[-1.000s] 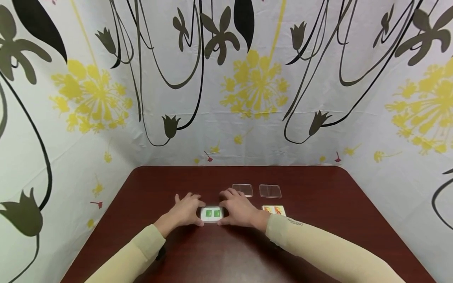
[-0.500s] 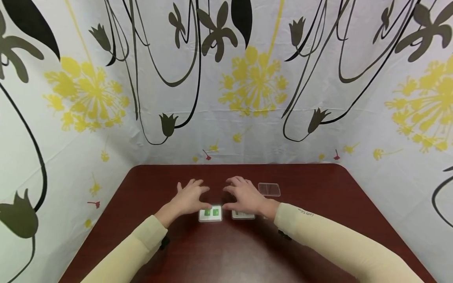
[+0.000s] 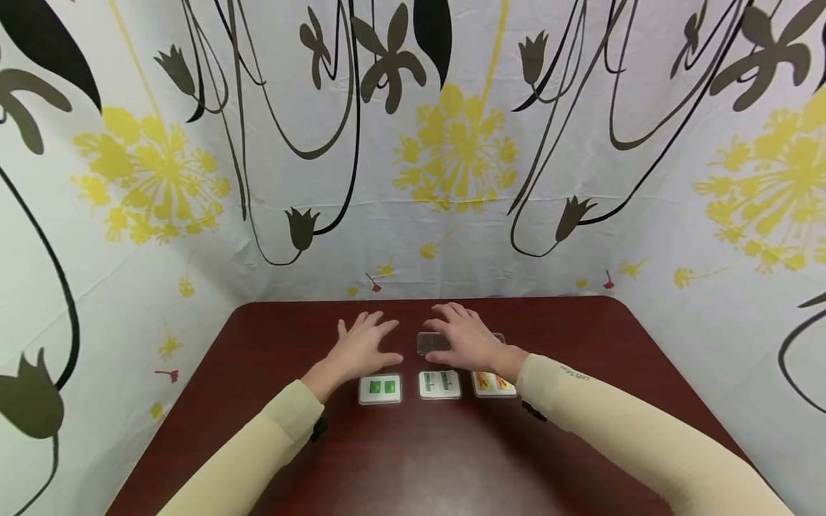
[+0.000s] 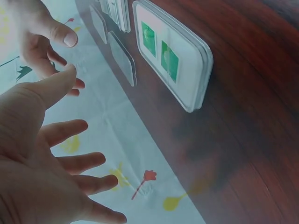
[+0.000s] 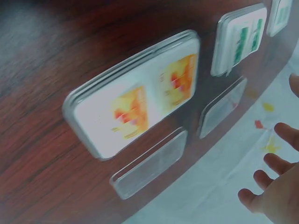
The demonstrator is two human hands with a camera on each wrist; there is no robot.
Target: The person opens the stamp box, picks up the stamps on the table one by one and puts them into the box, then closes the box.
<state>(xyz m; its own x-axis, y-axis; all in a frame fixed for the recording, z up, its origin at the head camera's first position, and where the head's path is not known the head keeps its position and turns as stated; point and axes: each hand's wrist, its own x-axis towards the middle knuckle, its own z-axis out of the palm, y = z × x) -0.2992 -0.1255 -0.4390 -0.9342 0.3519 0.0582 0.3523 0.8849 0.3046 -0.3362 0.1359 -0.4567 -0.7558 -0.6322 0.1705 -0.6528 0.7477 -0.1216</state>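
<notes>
Three flat, clear plastic cases lie in a row on the dark red table. The left case (image 3: 380, 389) holds white contents with two green squares. Green strips mark the middle case (image 3: 439, 385), and the right case (image 5: 156, 93) has orange and yellow pictures. My left hand (image 3: 358, 351) hovers just beyond the left case, fingers spread and holding nothing. My right hand (image 3: 470, 340) is likewise spread and bare, over two thin clear lids behind the row. One lid (image 5: 223, 107) lies behind the middle case, the other lid (image 5: 152, 163) behind the right case.
The dark red wooden table (image 3: 413, 459) has rounded far corners. A white cloth (image 3: 464, 251) with yellow, grey and black flower prints hangs around its back and sides.
Both hands have released the left case, which they held at its two ends a second ago. They have risen away from it, forward and to the right, fingers spreading.
</notes>
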